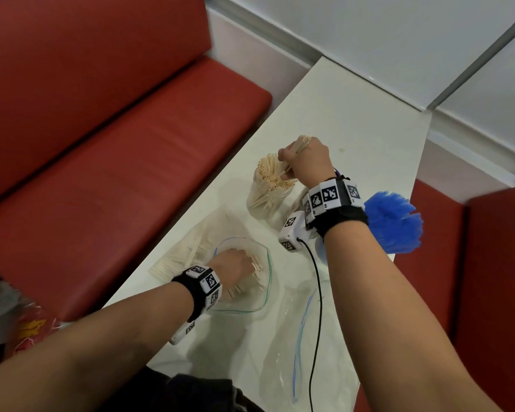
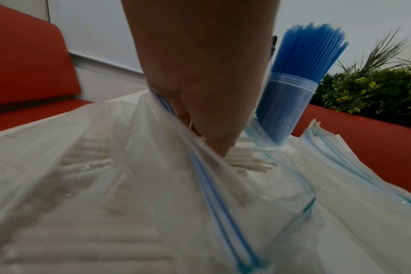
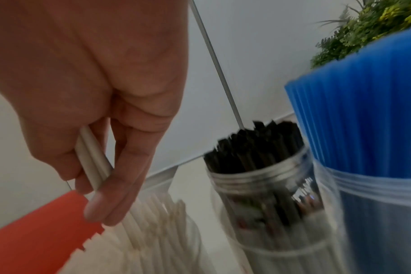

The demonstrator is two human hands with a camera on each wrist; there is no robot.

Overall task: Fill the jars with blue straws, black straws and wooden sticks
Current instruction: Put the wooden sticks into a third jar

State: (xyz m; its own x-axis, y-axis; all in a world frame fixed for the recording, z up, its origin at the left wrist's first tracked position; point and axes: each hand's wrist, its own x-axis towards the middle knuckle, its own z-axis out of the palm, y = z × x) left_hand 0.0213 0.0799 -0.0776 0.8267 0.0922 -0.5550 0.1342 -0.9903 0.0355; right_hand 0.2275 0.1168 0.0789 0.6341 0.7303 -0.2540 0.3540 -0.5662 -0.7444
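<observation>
Right hand [image 1: 308, 160] fingers pinching wooden sticks [image 3: 92, 165] above jar [image 1: 268, 197], left hand [image 1: 234, 264] grip unclear

Both forearms are bare, no sleeves. Each wrist carries a black fabric strap ringed with white blocks printed in black-and-white square marker patterns. On the right wrist band [image 1: 335, 200] the blocks sit in a row across the top, and a white camera box [image 1: 292, 231] — also marked with those patterns — hangs under the wrist, a thin black cable [image 1: 317, 307] trailing from it. The left wrist band [image 1: 204, 288] matches, its white box [image 1: 182, 334] underneath. Dark clothing shows at the lap.
</observation>
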